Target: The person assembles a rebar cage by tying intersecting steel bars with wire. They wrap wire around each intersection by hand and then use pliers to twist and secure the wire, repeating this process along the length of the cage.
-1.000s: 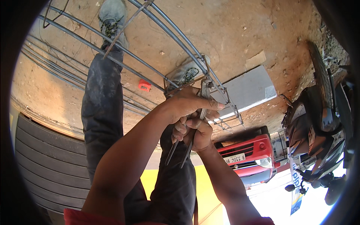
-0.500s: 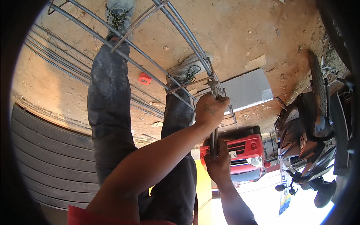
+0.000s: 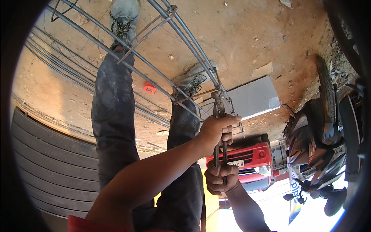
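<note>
Bare reddish dirt ground (image 3: 247,42) filled most of the frame, and a dark ribbed shutter (image 3: 50,162) curved along the lower left edge. A dark motorcycle (image 3: 328,139) stood at the right side, and a red car (image 3: 247,162) showed just right of centre, low in the picture, behind the hands. The person's dark trouser legs (image 3: 114,120) ran from the lower middle up to two grey laced shoes (image 3: 124,17), one at the top edge and one near the centre. A cage of long steel rebars (image 3: 185,36) crossed diagonally from the upper left toward the centre, with bent stirrups looped around the bars, and more loose bars lay on the ground at the left. A flat grey slab (image 3: 253,96) lay on the dirt just right of the cage's near end, and a small red object (image 3: 149,88) lay on the ground between the legs. At the centre a pair of metal pincers (image 3: 220,116) pointed up, its head set against the rebars where a stirrup crossed them. The left hand (image 3: 217,131) was closed around the upper part of the pincer handles, just below the head. The right hand (image 3: 221,178) sat directly beneath it, fingers curled shut around the lower ends of the same handles.
</note>
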`<state>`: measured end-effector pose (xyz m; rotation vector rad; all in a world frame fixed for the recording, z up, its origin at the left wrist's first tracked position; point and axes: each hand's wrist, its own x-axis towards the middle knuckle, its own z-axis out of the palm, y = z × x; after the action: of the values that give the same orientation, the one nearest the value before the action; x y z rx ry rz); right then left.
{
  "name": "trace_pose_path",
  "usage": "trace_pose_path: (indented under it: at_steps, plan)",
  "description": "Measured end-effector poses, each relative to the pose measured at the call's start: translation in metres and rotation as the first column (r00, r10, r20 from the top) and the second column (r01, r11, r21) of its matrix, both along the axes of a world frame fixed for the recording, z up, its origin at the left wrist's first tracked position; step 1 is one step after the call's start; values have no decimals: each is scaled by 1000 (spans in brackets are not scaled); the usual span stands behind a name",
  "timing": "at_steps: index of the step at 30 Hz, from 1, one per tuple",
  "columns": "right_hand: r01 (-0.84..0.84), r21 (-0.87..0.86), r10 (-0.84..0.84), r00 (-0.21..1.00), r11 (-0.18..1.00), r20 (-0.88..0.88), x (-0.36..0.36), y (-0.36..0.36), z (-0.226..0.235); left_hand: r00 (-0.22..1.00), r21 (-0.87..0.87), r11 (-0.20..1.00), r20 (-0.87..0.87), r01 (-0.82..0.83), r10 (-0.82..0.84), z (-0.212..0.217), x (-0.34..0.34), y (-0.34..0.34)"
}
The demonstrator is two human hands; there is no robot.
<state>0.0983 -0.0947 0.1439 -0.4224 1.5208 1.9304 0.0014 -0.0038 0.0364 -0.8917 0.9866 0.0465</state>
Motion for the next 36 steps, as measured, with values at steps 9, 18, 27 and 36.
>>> trace_pose_path:
  at_steps: [9,18,27,36]
  plan:
    - [-883,-389,579,-466,-262,669,-17,34,34,563,338,450,-476,826,-675,-2,20,-18]
    - [38,-132,-26,996,991,90,15,-6,10,782,324,725,-400,608,-478,11,4,-6]
    - [-848,-295,860,304,440,409,50,67,17,850,198,827,-111,526,-514,-6,6,6]
    - [-939,-208,869,147,273,473,38,89,5,927,115,930,-186,350,-326,-9,11,8]
